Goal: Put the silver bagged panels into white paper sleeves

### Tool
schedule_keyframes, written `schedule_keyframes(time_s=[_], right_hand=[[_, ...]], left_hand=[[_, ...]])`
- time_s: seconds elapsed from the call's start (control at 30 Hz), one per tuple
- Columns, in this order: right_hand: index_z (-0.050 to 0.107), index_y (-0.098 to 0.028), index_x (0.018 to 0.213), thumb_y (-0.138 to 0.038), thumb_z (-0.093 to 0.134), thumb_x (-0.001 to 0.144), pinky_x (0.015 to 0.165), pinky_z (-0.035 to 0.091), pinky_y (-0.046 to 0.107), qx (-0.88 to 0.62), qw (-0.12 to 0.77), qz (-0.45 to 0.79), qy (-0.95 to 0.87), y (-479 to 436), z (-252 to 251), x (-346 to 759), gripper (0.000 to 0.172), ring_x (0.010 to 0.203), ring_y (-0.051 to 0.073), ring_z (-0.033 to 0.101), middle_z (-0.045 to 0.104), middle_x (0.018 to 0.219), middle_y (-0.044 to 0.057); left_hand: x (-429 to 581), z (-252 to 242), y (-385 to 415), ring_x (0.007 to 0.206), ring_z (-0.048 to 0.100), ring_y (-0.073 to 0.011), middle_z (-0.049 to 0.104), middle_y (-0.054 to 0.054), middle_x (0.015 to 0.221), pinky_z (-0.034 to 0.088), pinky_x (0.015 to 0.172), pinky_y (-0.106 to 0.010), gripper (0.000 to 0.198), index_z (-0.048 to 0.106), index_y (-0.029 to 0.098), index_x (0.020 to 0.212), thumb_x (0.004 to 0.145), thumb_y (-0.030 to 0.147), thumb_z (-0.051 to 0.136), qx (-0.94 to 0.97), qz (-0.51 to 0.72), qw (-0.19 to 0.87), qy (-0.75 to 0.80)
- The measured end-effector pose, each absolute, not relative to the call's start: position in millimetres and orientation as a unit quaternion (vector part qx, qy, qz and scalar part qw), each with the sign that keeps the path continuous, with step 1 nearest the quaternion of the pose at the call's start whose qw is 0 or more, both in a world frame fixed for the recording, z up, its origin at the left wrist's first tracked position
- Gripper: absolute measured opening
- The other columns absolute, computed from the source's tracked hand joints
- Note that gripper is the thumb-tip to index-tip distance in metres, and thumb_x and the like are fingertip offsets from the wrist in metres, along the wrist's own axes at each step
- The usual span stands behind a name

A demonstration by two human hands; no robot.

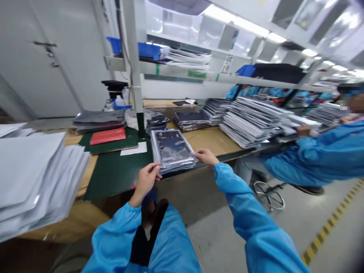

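In front of me, at the table's edge, is a small stack of flat packs in clear plastic bags. The top plastic bag [174,146] has white margins and shows a dark flat item with small shiny marks inside. My left hand [145,180] is closed at the near left corner of that bag, thumb and fingers pinched together. At its near right corner, my right hand [207,156] pinches the edge. The bag lies flat on the stack; the exact layers between my fingertips are too small to make out.
Tall piles of white-edged packs [247,121] stand to the right, and white sheets [31,170] to the left. A red folder [108,135] lies on a green board. A post [133,68] rises behind. A co-worker in a blue sleeve [327,151] sits at right.
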State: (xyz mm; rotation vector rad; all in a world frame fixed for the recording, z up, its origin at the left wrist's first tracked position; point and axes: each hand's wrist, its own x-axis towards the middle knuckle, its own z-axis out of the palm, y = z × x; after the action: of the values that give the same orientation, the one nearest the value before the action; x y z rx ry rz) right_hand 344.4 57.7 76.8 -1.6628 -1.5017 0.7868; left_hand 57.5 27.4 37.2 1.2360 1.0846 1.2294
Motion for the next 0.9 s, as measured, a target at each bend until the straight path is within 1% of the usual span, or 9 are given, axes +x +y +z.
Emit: schedule_keyframes(time_s=[0.17, 0.3, 0.37, 0.43, 0.5, 0.6, 0.7, 0.8, 0.9], right_hand=[[0.057, -0.02, 0.052, -0.031, 0.07, 0.077, 0.043, 0.039, 0.023, -0.684, 0.323, 0.302, -0.58, 65.0, 87.9, 340.4, 0.031, 0.04, 0.013, 0.05, 0.052, 0.04, -0.003], [0.059, -0.02, 0.054, -0.021, 0.07, 0.077, 0.064, 0.046, 0.026, -0.703, 0.329, 0.252, -0.578, 66.2, 102.6, 331.1, 0.026, 0.07, 0.02, 0.064, 0.065, 0.059, 0.002], [0.059, -0.02, 0.057, -0.018, 0.068, 0.078, 0.075, 0.045, 0.026, -0.706, 0.346, 0.229, -0.575, 63.6, 111.0, 323.3, 0.023, 0.088, 0.023, 0.063, 0.068, 0.072, 0.005], [0.058, -0.019, 0.061, -0.015, 0.065, 0.081, 0.08, 0.044, 0.026, -0.703, 0.366, 0.227, -0.566, 60.7, 118.7, 315.9, 0.021, 0.094, 0.022, 0.06, 0.067, 0.076, 0.006], [0.056, -0.019, 0.062, -0.014, 0.06, 0.085, 0.076, 0.044, 0.024, -0.694, 0.382, 0.255, -0.554, 58.8, 124.8, 310.8, 0.024, 0.087, 0.019, 0.059, 0.062, 0.069, 0.003], [0.053, -0.019, 0.065, -0.016, 0.049, 0.093, 0.059, 0.043, 0.021, -0.672, 0.402, 0.338, -0.522, 57.8, 129.5, 308.4, 0.029, 0.063, 0.013, 0.054, 0.053, 0.057, -0.003], [0.048, -0.021, 0.067, -0.017, 0.043, 0.096, 0.045, 0.038, 0.018, -0.641, 0.423, 0.422, -0.483, 56.5, 128.7, 310.2, 0.03, 0.049, 0.01, 0.047, 0.05, 0.054, -0.005], [0.047, -0.02, 0.066, -0.023, 0.048, 0.096, 0.037, 0.033, 0.018, -0.606, 0.419, 0.502, -0.453, 56.9, 123.6, 314.7, 0.031, 0.04, 0.009, 0.041, 0.05, 0.051, -0.004], [0.053, -0.017, 0.067, -0.028, 0.061, 0.092, 0.03, 0.028, 0.016, -0.568, 0.398, 0.569, -0.442, 62.2, 115.0, 320.6, 0.029, 0.033, 0.006, 0.037, 0.053, 0.047, -0.003]], left_hand=[[61.9, 30.2, 43.7, 0.048, 0.064, -0.0157, 0.065, 0.001, 0.069, 0.052, 0.043, -0.025, 0.054, 0.063, 0.016, 0.095, 0.06, 0.053, 0.077, 0.477, 0.524, 0.534, 0.46], [58.6, 30.5, 46.9, 0.05, 0.065, -0.0168, 0.064, 0.002, 0.069, 0.053, 0.044, -0.026, 0.053, 0.06, 0.016, 0.097, 0.058, 0.048, 0.078, 0.48, 0.506, 0.551, 0.458], [57.3, 31.6, 46.9, 0.05, 0.064, -0.0156, 0.063, 0.002, 0.068, 0.054, 0.044, -0.025, 0.05, 0.059, 0.017, 0.098, 0.06, 0.043, 0.077, 0.472, 0.5, 0.558, 0.465], [56.8, 32.1, 47.6, 0.049, 0.064, -0.0147, 0.063, 0.003, 0.067, 0.054, 0.045, -0.024, 0.046, 0.059, 0.016, 0.098, 0.061, 0.039, 0.075, 0.464, 0.491, 0.566, 0.472], [57.2, 31.6, 49.3, 0.05, 0.064, -0.0149, 0.063, 0.003, 0.066, 0.054, 0.045, -0.024, 0.043, 0.059, 0.016, 0.097, 0.063, 0.038, 0.074, 0.461, 0.485, 0.571, 0.476], [58.9, 29.9, 51.9, 0.05, 0.065, -0.0158, 0.062, 0.003, 0.065, 0.053, 0.044, -0.024, 0.043, 0.059, 0.016, 0.097, 0.064, 0.041, 0.073, 0.461, 0.485, 0.573, 0.473], [61.3, 29.5, 51.2, 0.05, 0.065, -0.0153, 0.06, 0.003, 0.067, 0.053, 0.043, -0.024, 0.044, 0.059, 0.016, 0.094, 0.064, 0.046, 0.072, 0.462, 0.491, 0.572, 0.467], [64.4, 30.3, 49.0, 0.046, 0.062, -0.0135, 0.058, 0.005, 0.064, 0.051, 0.041, -0.023, 0.043, 0.058, 0.017, 0.089, 0.064, 0.049, 0.071, 0.467, 0.498, 0.563, 0.466], [67.5, 29.4, 49.7, 0.043, 0.06, -0.0127, 0.058, 0.005, 0.062, 0.049, 0.039, -0.023, 0.042, 0.057, 0.017, 0.086, 0.065, 0.05, 0.071, 0.465, 0.508, 0.555, 0.467]])
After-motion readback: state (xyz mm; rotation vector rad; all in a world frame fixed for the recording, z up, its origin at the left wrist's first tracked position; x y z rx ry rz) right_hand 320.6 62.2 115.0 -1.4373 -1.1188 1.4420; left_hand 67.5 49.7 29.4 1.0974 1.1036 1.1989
